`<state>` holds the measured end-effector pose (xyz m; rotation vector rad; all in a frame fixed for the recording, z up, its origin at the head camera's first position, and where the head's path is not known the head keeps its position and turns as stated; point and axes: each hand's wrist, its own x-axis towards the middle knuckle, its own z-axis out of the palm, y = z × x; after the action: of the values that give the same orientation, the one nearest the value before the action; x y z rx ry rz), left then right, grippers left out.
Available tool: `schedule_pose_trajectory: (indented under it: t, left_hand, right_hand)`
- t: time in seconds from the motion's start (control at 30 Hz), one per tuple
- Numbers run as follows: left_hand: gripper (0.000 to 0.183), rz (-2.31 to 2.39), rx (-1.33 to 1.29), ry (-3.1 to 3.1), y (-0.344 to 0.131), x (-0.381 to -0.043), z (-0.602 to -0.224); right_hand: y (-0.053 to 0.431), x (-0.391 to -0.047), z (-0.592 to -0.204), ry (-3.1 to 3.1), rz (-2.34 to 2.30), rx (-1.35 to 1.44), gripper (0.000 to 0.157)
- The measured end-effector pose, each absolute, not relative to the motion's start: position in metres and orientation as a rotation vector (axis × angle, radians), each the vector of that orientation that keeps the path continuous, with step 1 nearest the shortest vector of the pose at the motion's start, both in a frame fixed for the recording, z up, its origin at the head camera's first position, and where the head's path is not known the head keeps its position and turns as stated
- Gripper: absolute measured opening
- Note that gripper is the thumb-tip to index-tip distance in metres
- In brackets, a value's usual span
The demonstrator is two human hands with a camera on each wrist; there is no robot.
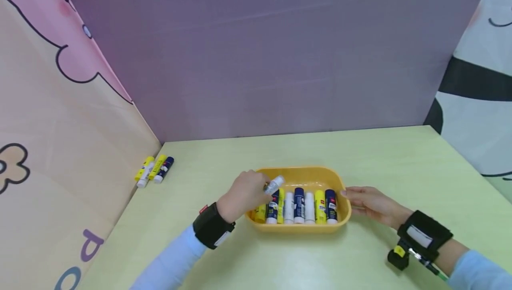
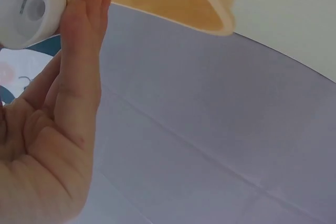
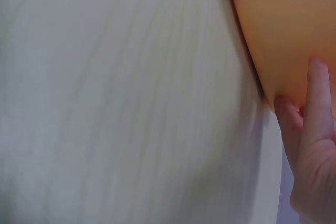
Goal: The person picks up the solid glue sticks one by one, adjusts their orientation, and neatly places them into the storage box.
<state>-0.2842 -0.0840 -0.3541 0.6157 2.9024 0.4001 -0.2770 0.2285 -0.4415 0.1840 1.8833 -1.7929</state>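
Note:
My left hand (image 1: 249,194) holds a white glue stick (image 1: 274,185) at a tilt over the left part of a yellow plastic basket (image 1: 316,174). In the left wrist view, the round hollow end of this glue stick (image 2: 39,11) faces the camera. Inside the basket, several glue sticks lie side by side, among them a navy one (image 1: 299,205), a white one (image 1: 310,208) and a yellow one (image 1: 320,206). My right hand (image 1: 374,203) grips the basket's right side, thumb at the rim and fingers against the outer wall. The left hand covers the basket's left end.
Several more glue sticks (image 1: 158,167) in yellow, white and navy lie together at the table's far left edge. The pale green table (image 1: 384,161) meets a purple partition (image 1: 256,58) at the back. Printed panels stand at the left and right.

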Motion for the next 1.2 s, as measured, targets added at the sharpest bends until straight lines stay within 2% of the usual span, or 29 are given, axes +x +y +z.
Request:
schedule_pose_trajectory:
  t: [0.33, 0.63, 0.93, 1.2]
  left_hand:
    - [0.034, 0.196, 0.662, 2.940, -0.066, -0.277, -0.363]
    - [0.022, 0.058, 0.601, 2.921, -0.049, -0.270, -0.362]
    - [0.009, -0.050, 0.811, 2.949, -0.039, -0.269, -0.369]
    - [0.019, -0.108, 0.855, 2.992, -0.033, -0.269, -0.374]
  right_hand:
    - [0.230, -0.277, -0.443, 1.881, -1.801, 0.165, 0.079]
    - [0.230, -0.277, -0.444, 1.877, -1.798, 0.161, 0.079]
    - [0.230, -0.278, -0.445, 1.886, -1.796, 0.178, 0.083]
    - [0.230, -0.278, -0.444, 1.879, -1.799, 0.173, 0.085]
